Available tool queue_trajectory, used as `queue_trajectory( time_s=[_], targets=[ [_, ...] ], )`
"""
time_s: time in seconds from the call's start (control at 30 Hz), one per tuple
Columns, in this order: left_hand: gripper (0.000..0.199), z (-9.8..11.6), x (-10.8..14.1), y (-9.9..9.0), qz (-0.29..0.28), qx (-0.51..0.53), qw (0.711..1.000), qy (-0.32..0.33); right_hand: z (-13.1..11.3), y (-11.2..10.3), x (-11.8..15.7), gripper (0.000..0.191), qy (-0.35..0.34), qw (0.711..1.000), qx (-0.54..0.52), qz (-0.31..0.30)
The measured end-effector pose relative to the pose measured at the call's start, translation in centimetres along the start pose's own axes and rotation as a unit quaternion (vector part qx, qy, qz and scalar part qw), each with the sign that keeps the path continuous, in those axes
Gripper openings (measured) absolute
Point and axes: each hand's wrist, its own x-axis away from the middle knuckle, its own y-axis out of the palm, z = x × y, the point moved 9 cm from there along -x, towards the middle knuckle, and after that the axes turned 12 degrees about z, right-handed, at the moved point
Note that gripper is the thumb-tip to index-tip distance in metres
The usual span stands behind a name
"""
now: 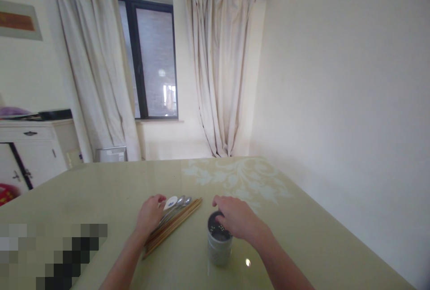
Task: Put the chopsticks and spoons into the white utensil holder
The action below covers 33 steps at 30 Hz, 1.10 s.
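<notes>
My left hand [151, 214] is at the left side of a bundle of utensils, fingers loosely curled and apart. Its fingertips are close to the round end of a white spoon [170, 202] with a blue mark; whether they touch it I cannot tell. Two metal spoons [181, 201] and several wooden chopsticks [178, 223] lie slantwise on the table, partly hidden by that hand. To the right stands a grey cylindrical utensil holder [220, 250], upright, with small holes in its dark bottom. My right hand [238, 218] grips its rim, thumb on the inside and fingers over the far edge.
The pale green glossy table [110, 200] has a white leaf pattern near its far right corner. A wall [342, 102] runs along the right edge. Behind are curtains [221, 57], a window [156, 61] and a white cabinet [40, 147]. A pixelated patch covers the lower left.
</notes>
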Motion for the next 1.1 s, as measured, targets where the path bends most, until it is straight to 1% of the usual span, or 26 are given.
queue_trajectory(
  time_s=[0.07,0.1,0.13,0.23,0.3,0.4,0.6,0.7,0.77,0.83,0.87,0.93,0.97,1.03,1.07,1.1],
  targets=[
    [0.026,1.4,0.1,-0.4,0.009,0.004,1.0,0.017,0.0,0.1,0.0,0.035,-0.001,1.0,0.015,-0.008],
    [0.026,2.4,0.3,-0.4,0.002,0.014,0.999,0.032,0.0,0.2,0.0,0.032,0.0,1.0,0.021,-0.012],
    [0.024,3.6,0.7,0.0,-0.016,0.028,0.998,0.054,0.0,0.2,0.0,0.03,0.003,1.0,0.026,-0.015],
    [0.016,7.2,2.8,1.6,-0.095,0.057,0.984,0.139,0.1,0.2,-0.1,0.028,0.011,0.999,0.037,-0.019],
    [0.011,8.3,4.1,2.5,-0.127,0.031,0.976,0.171,0.4,0.1,-0.1,0.028,0.018,0.999,0.044,-0.018],
    [0.014,8.2,4.8,3.2,-0.141,-0.017,0.976,0.165,0.9,0.0,-0.2,0.028,0.025,0.999,0.045,-0.015],
    [0.012,7.7,5.3,3.8,-0.178,-0.035,0.973,0.144,0.9,0.1,-0.3,0.027,0.013,1.0,0.014,-0.005],
    [0.009,7.5,5.4,4.0,-0.177,-0.054,0.973,0.137,0.5,0.4,-0.4,0.027,-0.002,1.0,-0.011,-0.006],
    [0.007,7.6,5.4,3.8,-0.17,-0.055,0.973,0.144,0.3,0.6,-0.5,0.027,-0.008,1.0,-0.025,-0.007],
    [0.006,7.8,5.1,3.0,-0.17,-0.036,0.974,0.145,0.3,0.6,-0.6,0.023,-0.007,0.999,-0.035,-0.009],
    [0.007,8.1,4.9,2.3,-0.167,-0.015,0.975,0.143,0.3,0.5,-0.6,0.019,-0.004,0.999,-0.037,-0.01],
    [0.016,9.2,4.3,0.2,-0.156,0.05,0.977,0.135,0.4,-0.1,-0.6,0.015,0.009,0.999,-0.034,-0.002],
    [0.021,10.0,4.1,-1.1,-0.15,0.094,0.975,0.134,0.4,-0.7,-0.6,0.017,0.017,0.999,-0.037,0.015],
    [0.027,12.4,4.3,-3.8,-0.136,0.192,0.962,0.139,-0.1,-2.8,-0.6,0.02,0.018,0.994,-0.075,0.083],
    [0.028,13.9,4.6,-5.1,-0.13,0.237,0.952,0.146,-0.6,-4.1,-0.5,0.02,0.007,0.985,-0.121,0.126],
    [0.029,15.3,5.1,-6.3,-0.119,0.277,0.941,0.151,-1.2,-5.3,-0.3,0.02,-0.009,0.969,-0.183,0.167]
  ],
)
